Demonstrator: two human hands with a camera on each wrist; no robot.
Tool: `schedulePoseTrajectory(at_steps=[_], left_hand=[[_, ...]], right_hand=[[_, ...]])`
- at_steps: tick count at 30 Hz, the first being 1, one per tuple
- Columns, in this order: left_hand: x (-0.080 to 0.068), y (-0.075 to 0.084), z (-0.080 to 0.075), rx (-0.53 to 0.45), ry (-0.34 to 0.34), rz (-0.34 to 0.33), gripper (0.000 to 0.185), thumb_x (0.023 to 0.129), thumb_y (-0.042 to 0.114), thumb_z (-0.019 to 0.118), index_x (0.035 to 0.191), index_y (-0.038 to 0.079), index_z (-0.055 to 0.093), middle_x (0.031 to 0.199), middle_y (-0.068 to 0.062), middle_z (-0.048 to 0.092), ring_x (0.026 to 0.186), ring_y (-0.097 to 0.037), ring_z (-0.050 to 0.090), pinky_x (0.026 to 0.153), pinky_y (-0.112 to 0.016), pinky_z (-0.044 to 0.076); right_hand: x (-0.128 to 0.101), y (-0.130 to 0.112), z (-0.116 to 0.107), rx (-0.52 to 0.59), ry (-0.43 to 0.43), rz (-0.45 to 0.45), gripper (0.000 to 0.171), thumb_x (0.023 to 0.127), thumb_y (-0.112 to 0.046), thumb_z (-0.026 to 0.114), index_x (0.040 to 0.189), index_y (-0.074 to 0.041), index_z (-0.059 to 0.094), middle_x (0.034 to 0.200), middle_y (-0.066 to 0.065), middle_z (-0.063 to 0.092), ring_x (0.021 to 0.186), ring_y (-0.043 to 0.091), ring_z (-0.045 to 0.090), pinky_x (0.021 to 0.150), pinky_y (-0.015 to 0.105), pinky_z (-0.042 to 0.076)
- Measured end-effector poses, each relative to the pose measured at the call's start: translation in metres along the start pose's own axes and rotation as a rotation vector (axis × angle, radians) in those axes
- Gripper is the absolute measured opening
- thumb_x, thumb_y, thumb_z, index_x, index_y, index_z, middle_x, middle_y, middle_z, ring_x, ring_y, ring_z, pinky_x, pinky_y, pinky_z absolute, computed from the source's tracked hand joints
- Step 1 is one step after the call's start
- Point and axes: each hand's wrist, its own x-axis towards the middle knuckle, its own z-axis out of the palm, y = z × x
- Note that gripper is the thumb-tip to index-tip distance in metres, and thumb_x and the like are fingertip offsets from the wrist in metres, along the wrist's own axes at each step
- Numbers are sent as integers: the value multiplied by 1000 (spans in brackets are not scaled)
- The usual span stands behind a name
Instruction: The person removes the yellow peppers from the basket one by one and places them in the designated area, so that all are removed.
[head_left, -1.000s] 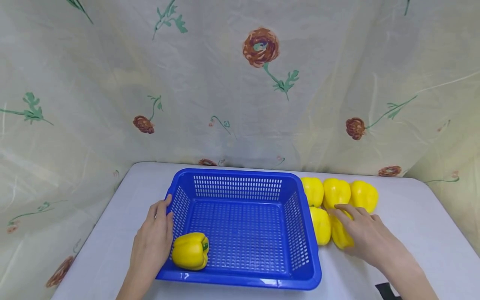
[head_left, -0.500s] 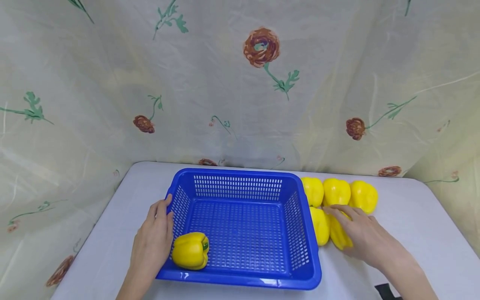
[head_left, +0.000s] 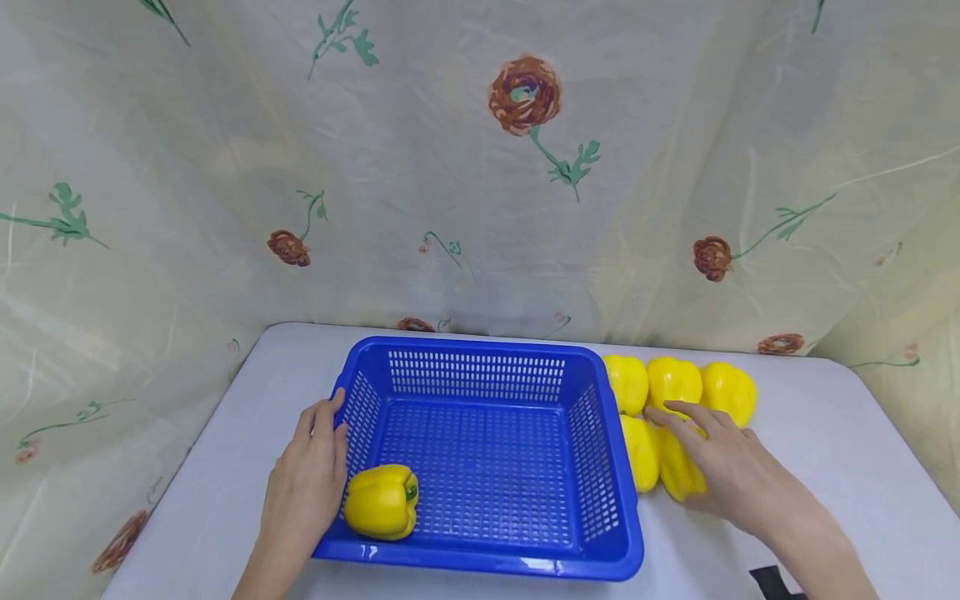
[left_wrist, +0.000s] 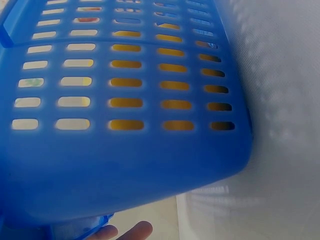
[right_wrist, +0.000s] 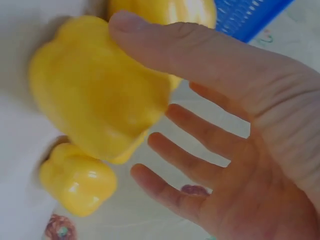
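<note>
A blue plastic basket (head_left: 480, 562) with slotted walls stands in the middle of the head view. My left hand (head_left: 307, 479) holds its left rim; two fingertips (left_wrist: 137, 231) show below the basket wall in the left wrist view. Inside the basket, a yellow bell pepper (head_left: 381, 502) lies on its side in the near left corner. To the right of the basket, my right hand (head_left: 735, 471) is at the nearest yellow bell pepper (right_wrist: 95, 95). Its thumb (right_wrist: 165, 47) overlaps that pepper in the right wrist view, while the other fingers are spread and almost straight.
Several more yellow bell peppers (head_left: 675, 382) sit close together along the basket's right side. The table (head_left: 840, 433) has a white cover. Behind it hangs a flowered curtain (head_left: 622, 250). A black object (head_left: 772, 582) shows by the right forearm.
The fingers of my right hand have lifted and spread a little over the bell pepper. My left hand and the basket have stayed in place.
</note>
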Motion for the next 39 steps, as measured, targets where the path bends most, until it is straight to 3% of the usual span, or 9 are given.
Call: schedulePoseTrajectory(at_steps=[8,13,19,28,39], left_hand=[[0,1,1,-2,-7,3,47,113,13,55,157,0,48,148,-31,59,54,-14,48,48,-19,45],[0,1,1,0,1,13,47,112,13,56,157,-1,49,147,-31,60,54,-14,48,48,-19,45],[1,2,1,2,2,21,47,112,13,56,157,-1,49,147,-32,59,55,-14,49,49,-19,47],[0,2,1,1,-1,14,47,112,13,57,156,-1,49,147,-32,59,55,-15,51,49,-20,49],[-1,0,1,-4,14,22,46,112,12,58,155,-2,51,146,-32,60,55,-14,50,48,-19,47]], right_hand=[[0,-17,-14,9,32,-37,94,75,-20,100,157,-21,54,156,24,54,136,54,56,100,73,57],[0,-31,-25,-31,111,-102,77,88,-18,90,156,-18,56,156,23,56,139,50,57,104,71,56],[1,-52,-39,-12,191,-180,67,96,-14,81,157,-21,55,154,20,60,135,44,63,105,68,57],[12,-88,-57,8,155,-278,67,100,-27,79,160,-29,50,161,11,56,146,40,58,108,78,50],[30,-134,-71,-25,142,-459,65,99,-32,80,158,-28,53,159,6,57,145,32,57,115,62,55]])
